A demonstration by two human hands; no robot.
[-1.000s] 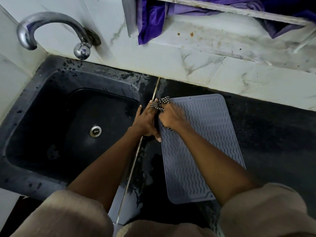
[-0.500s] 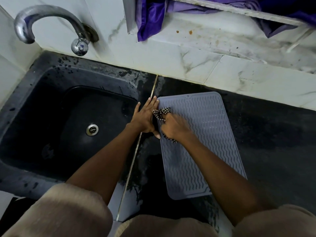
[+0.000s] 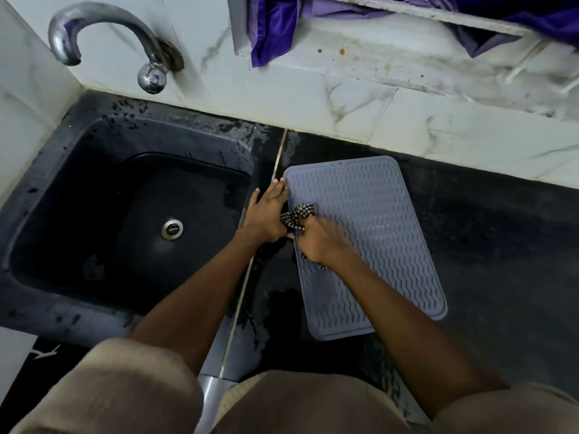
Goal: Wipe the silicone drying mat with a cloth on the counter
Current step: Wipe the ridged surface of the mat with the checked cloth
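On the dark table [image 3: 501, 245] beside the sink [image 3: 94, 189], the grey mat [image 3: 376, 233] runs lengthwise toward the wall, its unwiped stretch right of the right hand [image 3: 322, 242], whose grip clenches the checked cloth [image 3: 297, 216] (left hand [image 3: 266, 214] flat, pinning the mat's edge).

Both forearms reach forward from beige sleeves, bare to the wrists. The left hand [image 3: 266, 216] lies flat, fingers straight and together, pointing away from the body. The right hand [image 3: 322, 242] sits just beside it — fingers curled, knuckles up, slightly blurred — the two hands nearly touching.
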